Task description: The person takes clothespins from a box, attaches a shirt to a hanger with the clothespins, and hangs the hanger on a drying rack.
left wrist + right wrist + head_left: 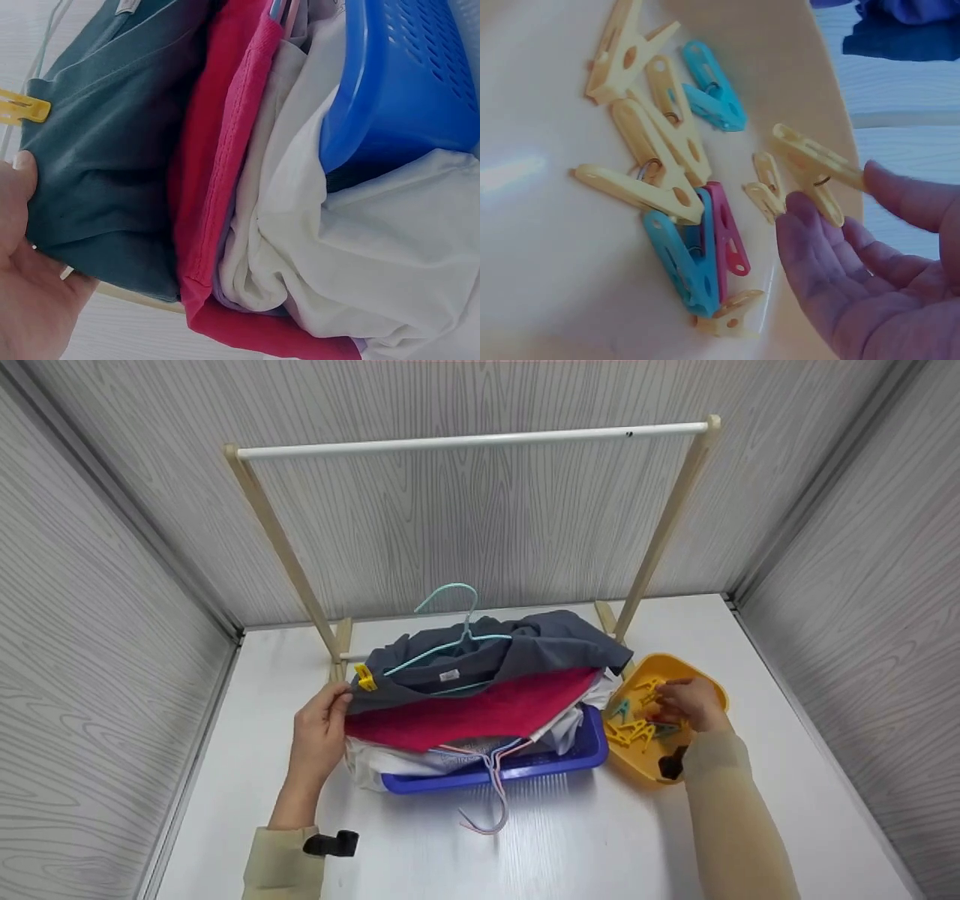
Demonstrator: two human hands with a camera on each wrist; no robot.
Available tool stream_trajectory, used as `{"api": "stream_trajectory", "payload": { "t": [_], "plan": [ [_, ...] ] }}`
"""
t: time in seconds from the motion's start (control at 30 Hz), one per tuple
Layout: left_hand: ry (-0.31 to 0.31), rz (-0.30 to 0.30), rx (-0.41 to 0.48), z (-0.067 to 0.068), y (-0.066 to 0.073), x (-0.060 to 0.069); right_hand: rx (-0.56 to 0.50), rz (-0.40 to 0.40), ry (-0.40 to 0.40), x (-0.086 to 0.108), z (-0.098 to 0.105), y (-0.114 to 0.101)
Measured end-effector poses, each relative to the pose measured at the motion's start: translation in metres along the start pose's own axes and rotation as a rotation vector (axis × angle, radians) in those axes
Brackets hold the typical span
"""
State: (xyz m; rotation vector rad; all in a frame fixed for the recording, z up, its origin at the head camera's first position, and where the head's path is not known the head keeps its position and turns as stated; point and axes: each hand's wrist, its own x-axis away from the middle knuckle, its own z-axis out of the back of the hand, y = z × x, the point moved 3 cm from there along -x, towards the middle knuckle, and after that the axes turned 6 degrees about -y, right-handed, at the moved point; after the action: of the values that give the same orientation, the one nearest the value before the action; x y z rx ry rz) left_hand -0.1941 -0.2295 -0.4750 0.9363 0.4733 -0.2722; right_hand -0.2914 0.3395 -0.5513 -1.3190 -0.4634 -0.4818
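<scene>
My left hand (319, 727) pinches the edge of a dark grey shirt (555, 639) between thumb and fingers. A light-green hanger (468, 636) sits in the shirt's neckline, and a yellow clothespin (365, 676) clips the fabric to it just above that hand. Over the yellow basin (712, 690), my right hand (688, 701) holds another yellow clothespin (821, 161) between thumb and fingers. Several yellow, blue and pink clothespins (656, 161) lie below it in the basin.
Beneath the shirt are a red garment (480, 712) and white cloth (397, 761), heaped over a blue basket (592, 742). Hanger hooks (495, 802) stick out at the front. Behind stands a wooden rack with a white rod (472, 439).
</scene>
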Motion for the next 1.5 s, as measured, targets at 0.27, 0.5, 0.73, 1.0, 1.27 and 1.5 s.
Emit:
{"api": "stream_trajectory", "payload": {
  "t": [0.27, 0.5, 0.73, 1.0, 1.27, 1.5],
  "plan": [
    [0.002, 0.013, -0.049, 0.003, 0.004, -0.001, -0.074, 0.109, -0.029, 0.009, 0.005, -0.005],
    [-0.009, 0.014, -0.05, 0.003, 0.004, -0.001, -0.088, 0.204, -0.061, 0.021, 0.002, -0.018],
    [-0.016, 0.01, -0.062, 0.003, 0.003, -0.001, -0.07, 0.391, -0.013, 0.042, -0.008, -0.044],
    [-0.012, -0.026, -0.079, 0.003, 0.001, 0.0, -0.031, 0.566, 0.048, 0.065, -0.024, -0.069],
    [-0.02, -0.02, -0.071, 0.003, 0.0, 0.0, -0.003, 0.792, 0.115, 0.077, -0.04, -0.083],
    [-0.024, -0.051, -0.054, 0.003, 0.0, -0.001, -0.062, 0.968, 0.121, 0.086, -0.053, -0.095]
  ]
}}
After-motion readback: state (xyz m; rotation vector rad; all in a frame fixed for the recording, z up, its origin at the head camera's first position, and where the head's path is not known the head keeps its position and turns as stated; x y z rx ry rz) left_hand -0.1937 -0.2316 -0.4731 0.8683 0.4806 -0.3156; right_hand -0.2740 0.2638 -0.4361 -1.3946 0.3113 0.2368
